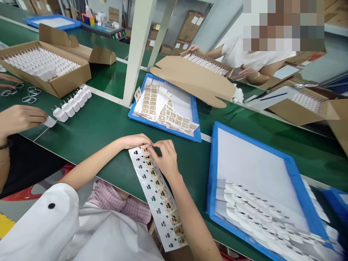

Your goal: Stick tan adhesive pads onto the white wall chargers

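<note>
Fingers (pixel 155 153) on sheet (pixel 151 192) edge, bare tabletop (pixel 193 163) beside

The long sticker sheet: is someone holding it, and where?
Yes: the left hand and right hand hold the sticker sheet by its far end, the left fingertips partly hidden.

Sticker sheet: long white sheet with tan die-cut labels (pixel 159 195), in both hands
Left hand (pixel 137 140): at its top edge
Right hand (pixel 166 156): pinching near the top corner
</note>
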A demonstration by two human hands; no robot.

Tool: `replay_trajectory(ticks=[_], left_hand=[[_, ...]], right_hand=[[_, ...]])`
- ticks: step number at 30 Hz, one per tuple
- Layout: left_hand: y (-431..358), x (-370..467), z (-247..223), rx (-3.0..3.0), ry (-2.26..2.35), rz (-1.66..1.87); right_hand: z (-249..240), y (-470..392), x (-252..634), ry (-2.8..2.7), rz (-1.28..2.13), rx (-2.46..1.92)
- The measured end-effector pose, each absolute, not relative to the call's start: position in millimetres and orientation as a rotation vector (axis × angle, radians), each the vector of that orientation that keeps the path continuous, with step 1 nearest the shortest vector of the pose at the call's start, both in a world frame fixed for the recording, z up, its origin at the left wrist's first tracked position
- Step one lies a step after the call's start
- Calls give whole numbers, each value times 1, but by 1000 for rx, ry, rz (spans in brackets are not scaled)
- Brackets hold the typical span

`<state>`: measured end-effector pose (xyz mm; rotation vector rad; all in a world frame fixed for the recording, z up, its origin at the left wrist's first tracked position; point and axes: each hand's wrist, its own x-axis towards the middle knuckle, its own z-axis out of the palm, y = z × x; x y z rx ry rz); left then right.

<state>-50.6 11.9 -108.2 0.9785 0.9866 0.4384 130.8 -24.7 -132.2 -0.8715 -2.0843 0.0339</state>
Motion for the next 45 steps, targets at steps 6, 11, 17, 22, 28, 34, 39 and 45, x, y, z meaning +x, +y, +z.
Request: replay_trajectory(ticks=[6, 11, 17, 22, 28, 34, 39, 45], left_hand=[[14, -52, -109, 1068, 949, 415], [14, -53, -109, 1061, 903, 397], [14, -53, -111, 1032, 866, 408], [14, -54, -113, 1100, 866, 394], [23, -60, -113, 1345, 901, 299], [54, -58, -97, 1750, 1032, 58], [65, -25, -74, 2159, 1143, 57], [65, -3, -36, 2416, 1206, 338]], right_hand=[[-133, -25, 130, -2088, 18, -824], [-134, -26, 131, -2074, 21, -843], [-132, -26, 132, -2058, 51, -876], [-124, -26, 133, -2109, 128, -906], [-99, -29, 138, -2294, 243, -911], [-73, -34, 153, -2367, 363, -974], [-81, -69, 171, -1565, 1154, -1198], [-123, -151, 156, -734, 1511, -1167]])
